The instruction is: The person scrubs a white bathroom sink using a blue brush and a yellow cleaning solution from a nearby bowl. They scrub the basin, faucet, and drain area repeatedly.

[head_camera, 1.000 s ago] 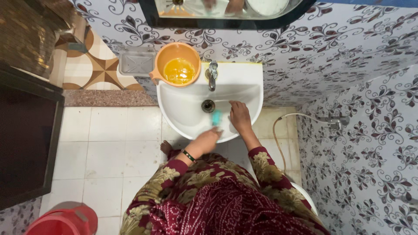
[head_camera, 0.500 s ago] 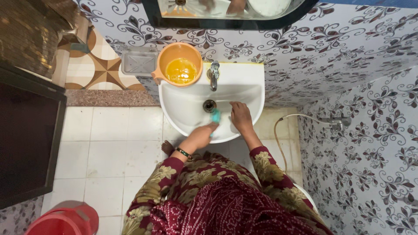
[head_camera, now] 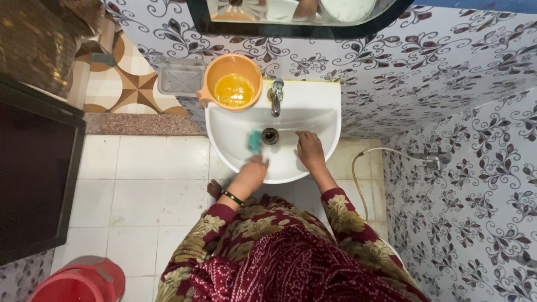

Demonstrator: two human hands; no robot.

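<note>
My left hand (head_camera: 252,169) grips a teal scrub brush (head_camera: 255,141) whose head rests on the inside of the white wash basin (head_camera: 313,109), just left of the drain (head_camera: 270,135). Spread flat, my right hand (head_camera: 309,150) presses on the basin's inner wall to the right of the drain and holds nothing. A metal tap (head_camera: 275,95) stands at the back of the basin. An orange plastic mug (head_camera: 231,83) with yellow liquid in it sits on the basin's back left corner.
A clear soap dish (head_camera: 179,77) hangs on the wall left of the mug. A mirror (head_camera: 296,14) is above the basin. A spray hose (head_camera: 391,154) runs along the right wall. A red bucket (head_camera: 78,282) stands on the tiled floor at bottom left. A dark door (head_camera: 33,168) is at left.
My left hand has carried the teal brush leftward across the basin, from right of the drain to its left side. My right hand has stayed in place.
</note>
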